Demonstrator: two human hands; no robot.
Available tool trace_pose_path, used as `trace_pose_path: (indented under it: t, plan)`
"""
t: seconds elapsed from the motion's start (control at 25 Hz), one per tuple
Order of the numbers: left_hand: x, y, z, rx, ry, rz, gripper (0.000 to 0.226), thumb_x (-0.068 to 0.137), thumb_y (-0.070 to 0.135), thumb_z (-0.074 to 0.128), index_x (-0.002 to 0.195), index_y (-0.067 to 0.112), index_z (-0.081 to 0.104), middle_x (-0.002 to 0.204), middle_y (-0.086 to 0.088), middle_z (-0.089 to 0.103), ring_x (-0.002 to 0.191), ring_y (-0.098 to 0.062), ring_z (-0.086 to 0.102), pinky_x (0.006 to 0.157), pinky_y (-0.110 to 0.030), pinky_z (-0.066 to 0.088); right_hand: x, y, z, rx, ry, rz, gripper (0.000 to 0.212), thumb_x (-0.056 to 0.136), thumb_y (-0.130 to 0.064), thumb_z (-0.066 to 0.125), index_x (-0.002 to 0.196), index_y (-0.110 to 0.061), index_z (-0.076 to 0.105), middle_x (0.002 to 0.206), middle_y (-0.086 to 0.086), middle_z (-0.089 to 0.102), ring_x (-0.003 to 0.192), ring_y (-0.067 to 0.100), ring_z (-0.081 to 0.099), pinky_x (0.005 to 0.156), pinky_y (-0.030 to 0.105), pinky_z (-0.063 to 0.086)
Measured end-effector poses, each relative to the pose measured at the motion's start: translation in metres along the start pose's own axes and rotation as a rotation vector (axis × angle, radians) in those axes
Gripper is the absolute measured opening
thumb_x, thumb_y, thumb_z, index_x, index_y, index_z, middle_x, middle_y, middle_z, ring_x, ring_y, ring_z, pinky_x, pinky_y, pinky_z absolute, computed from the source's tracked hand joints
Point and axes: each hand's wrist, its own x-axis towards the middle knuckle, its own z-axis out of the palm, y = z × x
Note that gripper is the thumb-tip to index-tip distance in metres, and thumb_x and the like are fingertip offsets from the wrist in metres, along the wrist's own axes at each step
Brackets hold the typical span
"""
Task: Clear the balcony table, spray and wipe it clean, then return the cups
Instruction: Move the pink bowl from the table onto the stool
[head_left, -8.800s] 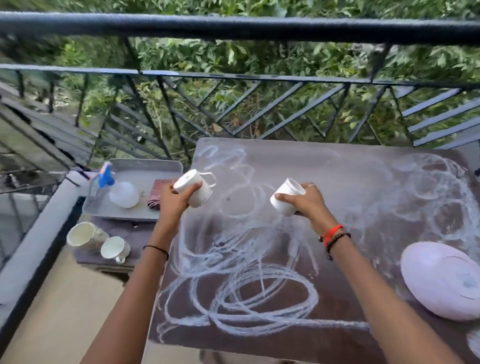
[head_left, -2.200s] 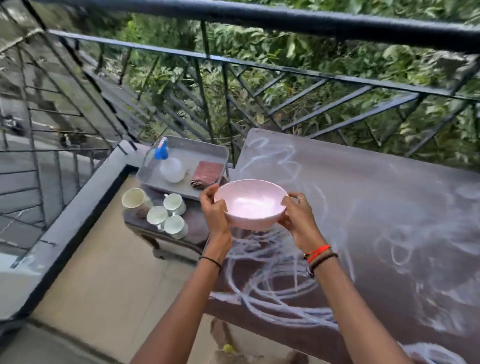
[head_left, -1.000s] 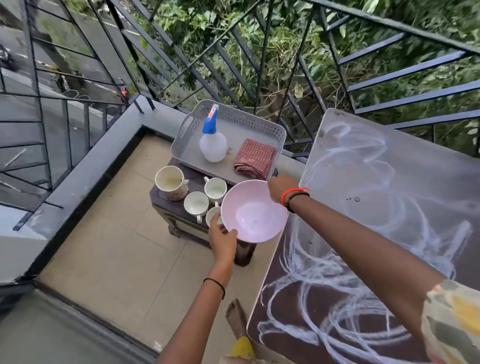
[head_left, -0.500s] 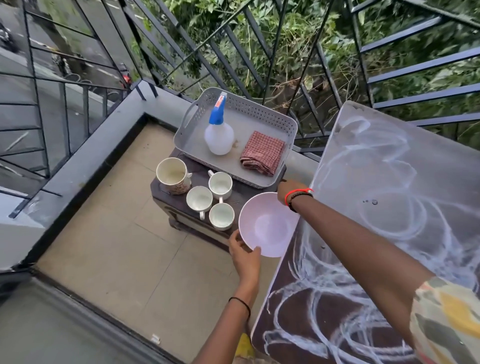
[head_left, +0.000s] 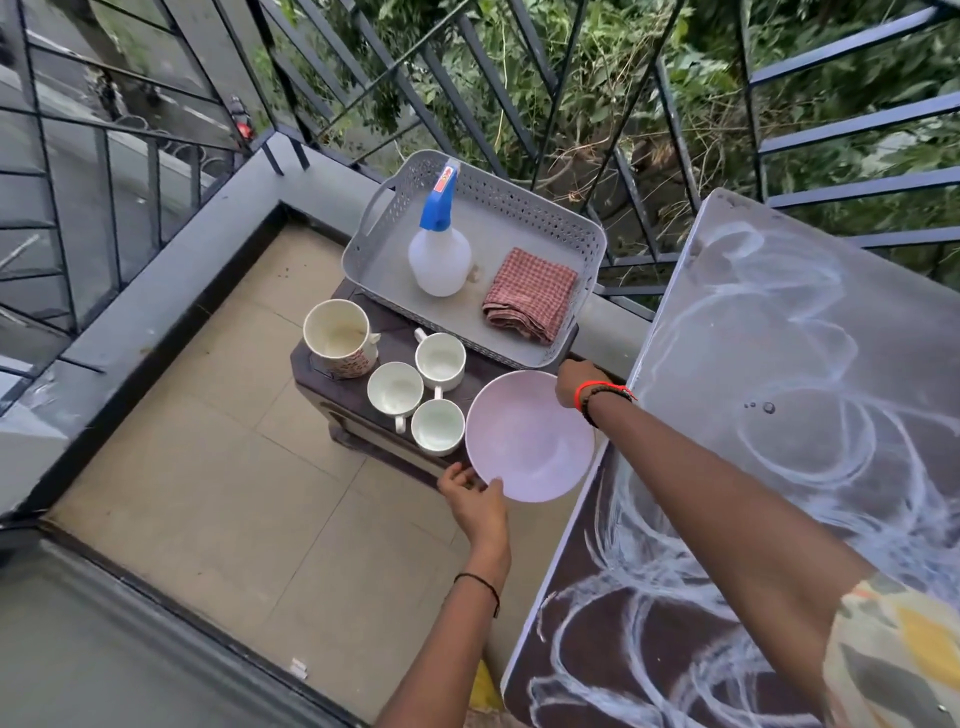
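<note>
My low dark bench (head_left: 311, 358) carries 4 cups (head_left: 395, 389), a grey tray (head_left: 540, 223) and the pink bowl (head_left: 530, 436); the streaked bench (head_left: 810, 374) beside it carries only smears.

A home balcony: black metal railing (head_left: 571, 130) and green foliage (head_left: 597, 62) beyond the hands (head_left: 475, 501), beige floor tiles (head_left: 234, 493) below them.

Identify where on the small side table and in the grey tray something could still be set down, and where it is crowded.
Free: the tray floor left of the spray bottle, and between the bottle and the cloth. Crowded: the side table, filled by four cups and the pink bowl.
</note>
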Motion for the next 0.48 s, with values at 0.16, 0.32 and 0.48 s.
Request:
trace_pose_path:
  t: [0.16,0.32,0.48]
  plan:
    - [0.002,-0.001,0.001,-0.104,0.041,-0.043,0.059,0.087,-0.013,0.059,0.139,-0.002,0.034,0.123,-0.021,0.053,0.099,-0.025,0.054,0.050,-0.002,0.044,0.011,0.005,0.000,0.038,-0.019,0.014,0.040,0.090,-0.008,0.041,0.128,0.000,0.050,0.134,0.023,0.051,0.122,0.037,0.051,0.098,0.041,0.044]
    - [0.001,-0.002,0.001,-0.148,0.062,-0.046,0.059,0.087,-0.013,0.061,0.139,-0.003,0.035,0.131,-0.026,0.052,0.100,-0.025,0.053,0.050,-0.002,0.044,0.015,0.007,0.000,0.039,-0.034,0.008,0.038,0.088,-0.007,0.042,0.123,0.002,0.054,0.129,0.023,0.056,0.117,0.038,0.055,0.092,0.042,0.048]
    - [0.005,0.003,0.001,-0.197,0.080,-0.033,0.059,0.087,-0.013,0.061,0.140,-0.005,0.034,0.134,-0.029,0.050,0.103,-0.025,0.052,0.048,-0.002,0.043,0.007,0.006,-0.001,0.027,-0.054,0.036,0.037,0.091,-0.004,0.040,0.124,0.006,0.053,0.127,0.025,0.057,0.114,0.039,0.058,0.090,0.044,0.048]
